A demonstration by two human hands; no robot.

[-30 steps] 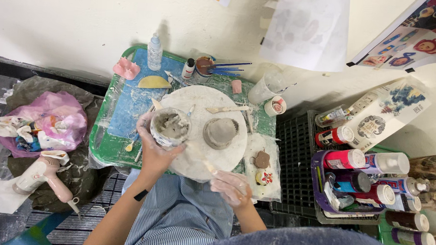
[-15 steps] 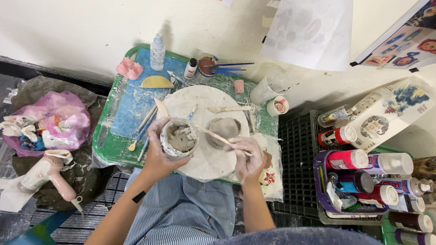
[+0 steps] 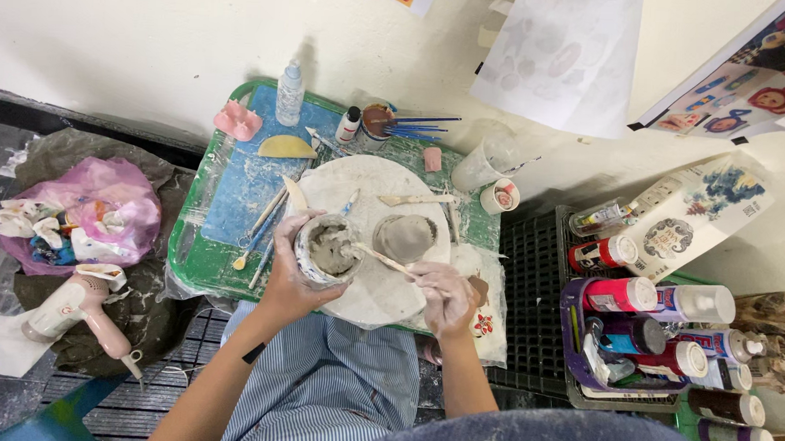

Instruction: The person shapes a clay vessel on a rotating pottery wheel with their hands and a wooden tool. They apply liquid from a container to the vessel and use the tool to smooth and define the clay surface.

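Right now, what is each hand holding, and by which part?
The left hand cups a small clay-filled cup around its side. The right hand grips a thin wooden stick by its near end.

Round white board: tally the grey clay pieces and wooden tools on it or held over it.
Grey clay pieces: 2, the rough grey clay cup in the left hand and the low grey clay dish.
Wooden tools: 3, the thin wooden stick in the right hand, the flat wooden spatula, the pale wooden knife.
Total: 5.

Paint bottles [image 3: 661, 334] in purple basket, right; blue-white flat package [image 3: 702, 212] against wall.
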